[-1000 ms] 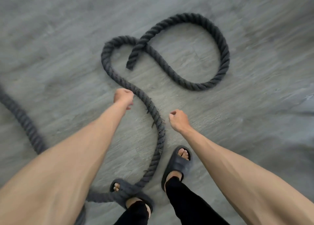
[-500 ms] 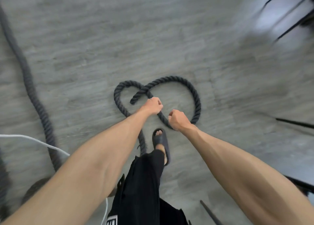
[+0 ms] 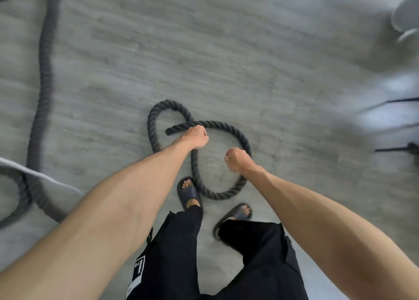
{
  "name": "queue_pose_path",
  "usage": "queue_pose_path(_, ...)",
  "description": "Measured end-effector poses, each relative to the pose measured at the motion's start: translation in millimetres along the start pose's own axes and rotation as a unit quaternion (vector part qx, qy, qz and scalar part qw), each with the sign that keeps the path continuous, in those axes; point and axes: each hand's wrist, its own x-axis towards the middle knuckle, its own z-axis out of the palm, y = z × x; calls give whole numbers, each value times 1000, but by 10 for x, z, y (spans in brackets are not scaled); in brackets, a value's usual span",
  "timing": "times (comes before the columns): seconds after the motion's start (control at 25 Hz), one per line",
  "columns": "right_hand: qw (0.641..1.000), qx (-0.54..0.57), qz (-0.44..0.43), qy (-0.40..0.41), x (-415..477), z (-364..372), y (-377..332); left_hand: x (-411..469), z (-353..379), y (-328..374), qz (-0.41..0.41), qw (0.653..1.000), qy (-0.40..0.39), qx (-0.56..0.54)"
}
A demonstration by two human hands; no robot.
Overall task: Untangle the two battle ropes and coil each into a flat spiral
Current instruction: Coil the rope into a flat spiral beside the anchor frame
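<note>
A dark grey battle rope [image 3: 243, 141] lies on the grey floor in a figure-eight of two loops, its free end [image 3: 169, 131] pointing left. My left hand [image 3: 197, 137] hangs above the crossing near that end, fingers curled, holding nothing. My right hand [image 3: 238, 160] is a fist above the larger loop, also holding nothing. The rope lies flat and neither hand lifts it. A second dark rope [image 3: 44, 57] runs down the left side and curves into a loop at the lower left.
My sandalled feet [image 3: 189, 194] [image 3: 235, 215] stand right beside the near loop. A white cable [image 3: 45, 177] crosses the second rope at the left. Thin black bars [image 3: 399, 101] and a blurred grey object [image 3: 405, 13] sit at the right edge.
I have stepped forward, so the looped rope now lies right at my feet. Both hands stay curled and hold nothing. The second rope and white cable have come into view on the left.
</note>
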Motion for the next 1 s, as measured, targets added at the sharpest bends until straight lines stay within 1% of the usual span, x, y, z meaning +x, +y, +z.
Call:
queue_pose_path(0.16, 992, -96, -78, -39, 514, -343, -67, 293, 25, -33, -65, 995, 32, -73)
queue_pose_path(0.32, 964, -205, -158, -65, 1230, -583, -67, 640, 221, -26, -144, 977, 64, -143)
queue_pose_path(0.44, 934, -291, -192, -85, 1950, -643, 114, 1037, 449, -63, -224, 944, 126, -209)
queue_pose_path(0.52, 923, -316, -204, -79, 2443, -633, 290, 1383, 679, -139, -267, 918, 151, -252)
queue_pose_path(0.64, 926, -317, -200, -47, 3228, -464, 555, 2104, 1203, -296, -309, 883, 175, -307)
queue_pose_path(0.72, 925, -321, -201, -32, 3716, -225, 705, 2517, 1680, -465, -336, 863, 183, -331)
queue_pose_path(0.8, 923, -334, -190, -16, 4233, 92, 877, 2931, 2287, -706, -379, 841, 176, -343)
queue_pose_path(0.92, 915, -366, -169, 24, 4937, 446, 1089, 3401, 3141, -1040, -460, 793, 168, -363)
queue_pose_path(1.0, 908, -374, -182, 54, 5395, 584, 1255, 3699, 3580, -1160, -477, 788, 175, -348)
